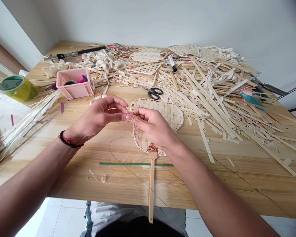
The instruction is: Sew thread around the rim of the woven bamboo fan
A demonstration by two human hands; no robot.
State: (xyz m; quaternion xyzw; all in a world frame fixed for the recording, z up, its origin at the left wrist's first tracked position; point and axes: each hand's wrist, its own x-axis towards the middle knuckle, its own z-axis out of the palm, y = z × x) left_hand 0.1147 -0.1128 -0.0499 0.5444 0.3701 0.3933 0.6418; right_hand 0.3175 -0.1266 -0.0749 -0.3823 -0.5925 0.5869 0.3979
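Note:
Above the left edge of a woven bamboo fan (171, 115), my left hand (106, 112) and my right hand (150, 123) meet fingertip to fingertip. Both hands are closed in a pinch, seemingly on a fine brown thread (109, 148); its stretch between the fingertips is too small to see clearly. The thread loops down over the table and crosses the fan's wooden handle (151, 184). Reddish thread (153, 148) binds the handle to the fan. The fan lies flat, its handle jutting past the table's front edge, and my right hand hides part of it.
Scissors (155, 92) lie behind the fan. A pink basket (75, 84) with thread spools and a roll of tape (17, 88) stand to the left. Loose bamboo strips (212, 98) cover the right and back. A green strip (123, 164) lies under the handle.

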